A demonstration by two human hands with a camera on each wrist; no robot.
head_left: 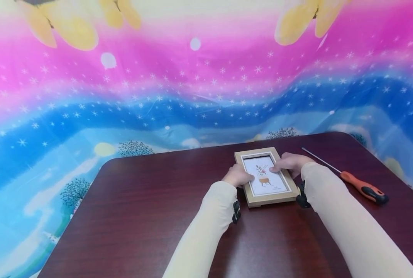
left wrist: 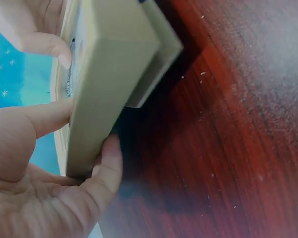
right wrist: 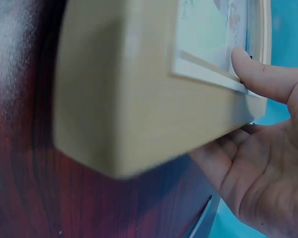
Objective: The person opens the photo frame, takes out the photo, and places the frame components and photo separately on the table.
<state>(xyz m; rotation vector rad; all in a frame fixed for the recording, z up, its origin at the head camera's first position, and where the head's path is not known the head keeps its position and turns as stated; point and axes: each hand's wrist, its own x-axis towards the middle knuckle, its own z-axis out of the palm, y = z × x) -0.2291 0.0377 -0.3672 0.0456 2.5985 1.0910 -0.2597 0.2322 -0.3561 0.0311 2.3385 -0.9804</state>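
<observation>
A gold-coloured picture frame [head_left: 272, 198] with a white inner border holds a print [head_left: 262, 178] of a potted plant on legs. My left hand [head_left: 237, 175] grips its left side, thumb on the front and fingers curled underneath, as the left wrist view shows. On the opposite side my right hand [head_left: 291, 162] holds the frame, its thumb [right wrist: 263, 77] over the front and the other fingers below, partly hidden. The frame's face is turned up, and it is tilted close over the table. A thinner back part [left wrist: 156, 64] juts out beneath the frame.
To the right of my right hand a screwdriver [head_left: 361, 186] with an orange and black handle lies on the dark red-brown table [head_left: 151, 216]. Behind the table hangs a colourful cloth [head_left: 178, 85] with snowflakes and trees. Both wrists wear small black devices.
</observation>
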